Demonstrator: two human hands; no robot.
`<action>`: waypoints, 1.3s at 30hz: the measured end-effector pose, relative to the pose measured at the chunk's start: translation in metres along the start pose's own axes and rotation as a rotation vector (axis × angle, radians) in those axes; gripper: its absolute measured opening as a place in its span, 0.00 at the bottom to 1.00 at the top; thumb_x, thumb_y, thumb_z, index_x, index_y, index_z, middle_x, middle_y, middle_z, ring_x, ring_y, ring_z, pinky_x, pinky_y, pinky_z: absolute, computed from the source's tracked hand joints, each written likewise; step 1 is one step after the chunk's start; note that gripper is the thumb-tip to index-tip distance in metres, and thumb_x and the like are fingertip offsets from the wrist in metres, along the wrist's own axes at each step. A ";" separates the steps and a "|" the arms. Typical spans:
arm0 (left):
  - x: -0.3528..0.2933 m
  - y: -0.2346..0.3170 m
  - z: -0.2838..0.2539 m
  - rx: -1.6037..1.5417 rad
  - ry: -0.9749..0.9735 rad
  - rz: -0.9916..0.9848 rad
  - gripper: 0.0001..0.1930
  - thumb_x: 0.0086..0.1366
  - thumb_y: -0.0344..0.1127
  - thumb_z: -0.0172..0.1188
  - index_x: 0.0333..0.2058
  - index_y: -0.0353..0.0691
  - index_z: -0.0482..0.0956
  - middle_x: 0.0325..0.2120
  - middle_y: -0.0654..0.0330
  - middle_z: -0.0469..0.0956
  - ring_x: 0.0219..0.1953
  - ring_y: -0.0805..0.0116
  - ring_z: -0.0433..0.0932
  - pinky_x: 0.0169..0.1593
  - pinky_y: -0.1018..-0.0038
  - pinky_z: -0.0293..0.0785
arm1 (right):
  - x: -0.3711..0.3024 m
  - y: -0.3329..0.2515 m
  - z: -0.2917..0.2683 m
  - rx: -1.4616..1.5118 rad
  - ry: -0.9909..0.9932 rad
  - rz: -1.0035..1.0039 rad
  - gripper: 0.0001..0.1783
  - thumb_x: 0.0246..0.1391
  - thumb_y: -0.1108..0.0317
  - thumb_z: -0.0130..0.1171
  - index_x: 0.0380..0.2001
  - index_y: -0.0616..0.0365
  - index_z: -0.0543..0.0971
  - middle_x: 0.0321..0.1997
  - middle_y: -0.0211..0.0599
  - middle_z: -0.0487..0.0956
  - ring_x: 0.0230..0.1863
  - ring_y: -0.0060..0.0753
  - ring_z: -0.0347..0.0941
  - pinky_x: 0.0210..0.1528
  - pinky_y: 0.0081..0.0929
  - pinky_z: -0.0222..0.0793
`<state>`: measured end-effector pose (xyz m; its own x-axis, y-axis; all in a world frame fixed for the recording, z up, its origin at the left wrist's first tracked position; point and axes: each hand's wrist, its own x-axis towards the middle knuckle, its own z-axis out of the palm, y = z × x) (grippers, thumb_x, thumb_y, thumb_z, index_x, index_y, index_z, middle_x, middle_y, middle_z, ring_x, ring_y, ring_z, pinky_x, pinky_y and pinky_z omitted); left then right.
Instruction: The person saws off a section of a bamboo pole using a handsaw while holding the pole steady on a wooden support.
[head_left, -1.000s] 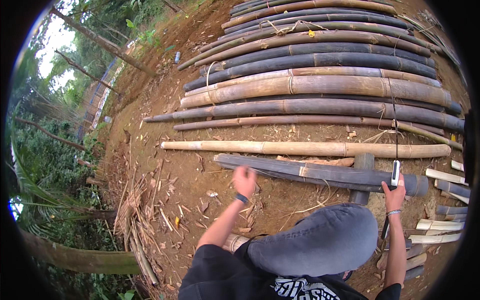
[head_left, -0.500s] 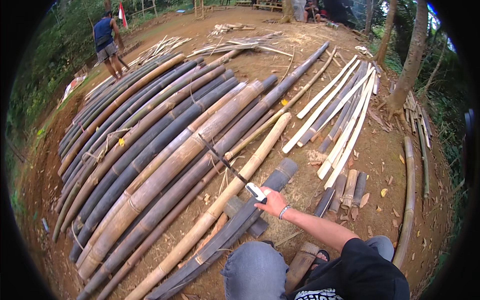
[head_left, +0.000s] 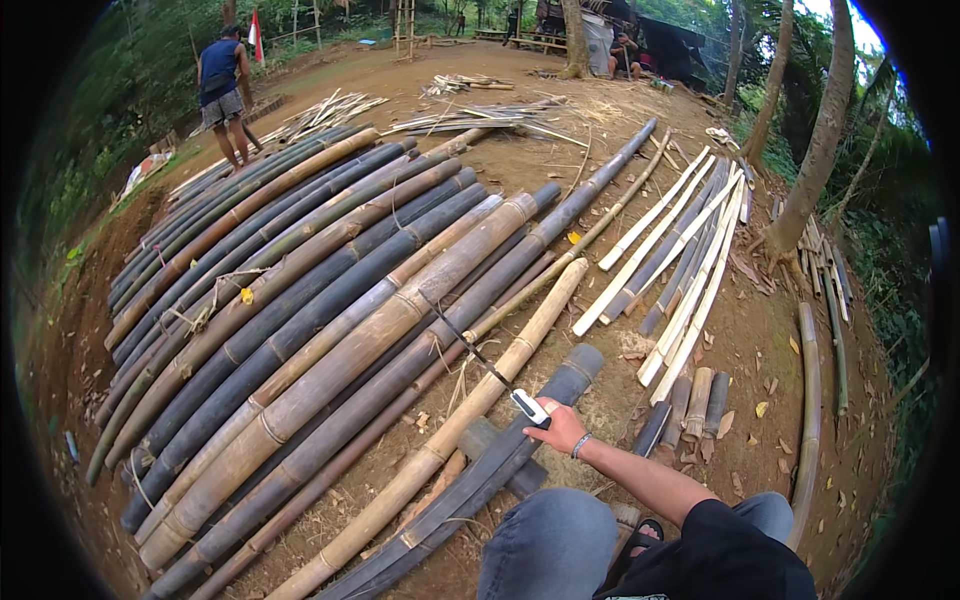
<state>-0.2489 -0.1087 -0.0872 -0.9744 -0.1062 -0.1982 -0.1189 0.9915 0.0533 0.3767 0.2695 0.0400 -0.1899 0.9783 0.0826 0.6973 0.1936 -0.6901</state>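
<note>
Long thin dark-bladed cutting tool with a white-and-black handle [head_left: 531, 408] sits in your right hand [head_left: 563, 428], whose fingers are curled closed around the handle, the blade reaching away between 10 and 11 o'clock over a pale tan round bamboo pole [head_left: 430, 452]. Your left hand is out of view, so how open it is or what it holds cannot be told. Your right hand is over a dark grey bamboo pole [head_left: 455, 507] running from 7 to 1 o'clock across a short dark round log [head_left: 485, 437]; whether they touch is unclear. From that hand, a broad row of brown and black bamboo poles [head_left: 300, 395] lies at 10 o'clock, cream flat split-bamboo strips [head_left: 655, 210] at 1 o'clock
</note>
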 end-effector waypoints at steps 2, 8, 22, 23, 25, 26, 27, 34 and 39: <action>0.002 -0.004 0.000 -0.004 -0.005 -0.012 0.29 0.77 0.51 0.39 0.51 0.30 0.79 0.44 0.41 0.83 0.48 0.45 0.81 0.52 0.52 0.75 | 0.000 0.003 0.003 0.010 0.024 -0.008 0.34 0.47 0.54 0.73 0.54 0.59 0.75 0.52 0.50 0.79 0.54 0.55 0.76 0.56 0.41 0.72; 0.008 -0.015 0.000 0.006 -0.009 -0.041 0.29 0.77 0.51 0.39 0.50 0.29 0.79 0.44 0.40 0.83 0.48 0.44 0.81 0.52 0.52 0.75 | -0.015 0.003 -0.002 0.054 0.078 -0.003 0.35 0.46 0.53 0.74 0.54 0.58 0.76 0.52 0.49 0.80 0.53 0.55 0.77 0.55 0.41 0.73; 0.050 -0.065 0.002 0.032 0.005 -0.054 0.31 0.77 0.51 0.38 0.47 0.27 0.81 0.43 0.40 0.83 0.47 0.44 0.81 0.51 0.53 0.75 | -0.035 0.015 -0.003 0.074 0.090 0.105 0.36 0.45 0.50 0.75 0.55 0.53 0.76 0.47 0.51 0.82 0.49 0.57 0.79 0.52 0.43 0.75; 0.054 -0.067 0.001 0.021 0.003 -0.055 0.31 0.77 0.51 0.38 0.47 0.27 0.81 0.43 0.40 0.83 0.47 0.44 0.81 0.51 0.53 0.75 | -0.034 0.015 -0.005 0.062 0.094 0.101 0.35 0.45 0.51 0.75 0.55 0.53 0.76 0.46 0.51 0.83 0.48 0.57 0.79 0.51 0.44 0.75; 0.058 -0.074 0.001 0.021 0.003 -0.060 0.31 0.77 0.51 0.38 0.46 0.27 0.81 0.43 0.39 0.83 0.47 0.44 0.81 0.51 0.53 0.75 | -0.037 0.015 -0.008 0.047 0.085 0.111 0.36 0.44 0.51 0.75 0.56 0.51 0.75 0.45 0.50 0.83 0.48 0.58 0.79 0.50 0.45 0.75; 0.060 -0.076 0.000 0.022 0.004 -0.060 0.31 0.77 0.52 0.38 0.46 0.27 0.81 0.43 0.39 0.83 0.47 0.44 0.81 0.51 0.53 0.75 | -0.039 0.017 -0.007 0.044 0.088 0.116 0.36 0.44 0.50 0.75 0.56 0.51 0.75 0.45 0.50 0.83 0.48 0.58 0.79 0.50 0.45 0.75; 0.062 -0.078 -0.001 0.024 0.004 -0.063 0.31 0.77 0.52 0.38 0.46 0.27 0.82 0.43 0.39 0.83 0.47 0.44 0.81 0.51 0.53 0.75 | -0.040 0.019 -0.007 0.041 0.092 0.121 0.37 0.44 0.50 0.75 0.56 0.50 0.74 0.45 0.50 0.83 0.48 0.59 0.79 0.50 0.46 0.75; 0.063 -0.075 -0.013 0.033 0.015 -0.056 0.31 0.76 0.52 0.39 0.45 0.26 0.82 0.43 0.39 0.83 0.47 0.43 0.81 0.52 0.53 0.75 | -0.037 0.014 -0.008 0.004 0.076 0.144 0.38 0.45 0.49 0.75 0.57 0.51 0.74 0.45 0.51 0.83 0.46 0.58 0.80 0.49 0.45 0.75; 0.055 -0.057 -0.025 0.043 0.028 -0.020 0.31 0.76 0.51 0.40 0.46 0.26 0.81 0.43 0.39 0.83 0.47 0.43 0.81 0.52 0.53 0.74 | -0.036 0.013 -0.006 0.000 0.043 0.182 0.38 0.45 0.47 0.74 0.58 0.46 0.73 0.48 0.48 0.83 0.49 0.58 0.78 0.51 0.48 0.75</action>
<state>-0.3007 -0.1729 -0.0763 -0.9769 -0.1278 -0.1713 -0.1310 0.9914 0.0074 0.3964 0.2369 0.0325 -0.0305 0.9994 -0.0132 0.7174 0.0127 -0.6965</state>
